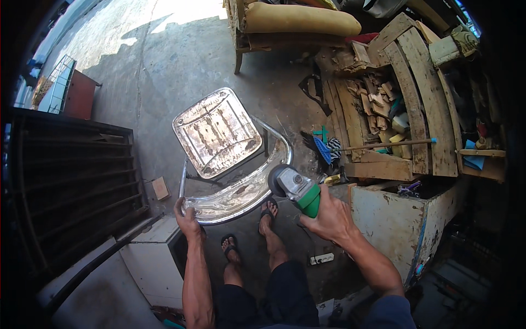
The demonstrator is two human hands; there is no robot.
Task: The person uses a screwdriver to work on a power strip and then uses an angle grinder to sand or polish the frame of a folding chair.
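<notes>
A metal chair (pixel 218 134) stands before me, its square seat blotched with brown patches over a shiny surface. The curved backrest (pixel 233 198) lies nearest to me, joined to the seat by chromed tubes. At the backrest's left end, my left hand (pixel 189 222) grips the chair frame. In my right hand (pixel 330 218) is a green and grey angle grinder (pixel 301 192). Its dark round disc (pixel 278 180) is at the right part of the backrest; whether it touches the metal I cannot tell.
To the right are a wooden crate (pixel 408 98) with wood scraps and a blue broom head (pixel 323 151) on a long stick. A worn white cabinet (pixel 383 222) stands beside my right arm. A white power strip (pixel 321 259) lies by my feet. Dark slatted metalwork (pixel 76 181) is at left.
</notes>
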